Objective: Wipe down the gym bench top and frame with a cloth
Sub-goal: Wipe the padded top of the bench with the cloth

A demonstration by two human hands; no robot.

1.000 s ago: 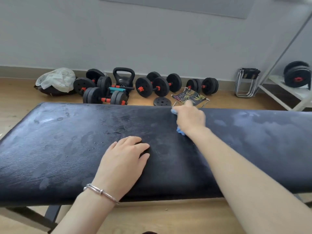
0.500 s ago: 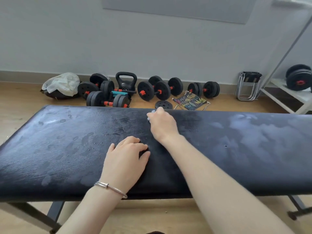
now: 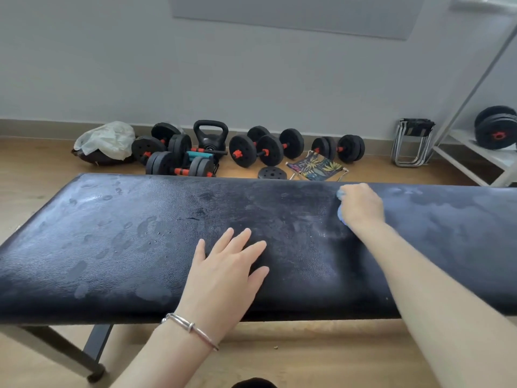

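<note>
Right hand (image 3: pixel 361 205): clenched the blue cloth (image 3: pixel 340 215) at the bench top (image 3: pixel 140 247)'s far edge.
Left hand (image 3: pixel 226 270): lay flat, released, left of that grip.
Surface: damp smears (image 3: pixel 419 197) showed either side of it.
Room: dumbbells (image 3: pixel 257 149) lay beyond, by the wall (image 3: pixel 251 79).

Your bench top (image 3: pixel 126 247) is black with a fine leather grain, mottled by pale grey smears and droplet marks. Your cloth (image 3: pixel 340 195) is light blue. The frame leg (image 3: pixel 95 345) is black. Your bracelet (image 3: pixel 193 329) is silver. Behind, the dumbbells (image 3: pixel 243 151) are black with red-orange collars, and the kettlebell (image 3: pixel 210 138) is plain black. The folding stool (image 3: pixel 316 166) carries a leaf print in yellow and green on dark fabric. The plastic bag (image 3: pixel 107 140) is cloudy white, the floor (image 3: pixel 279 351) light wood grain, the wall (image 3: pixel 223 79) pale grey, the rack (image 3: pixel 475 161) white.
</note>
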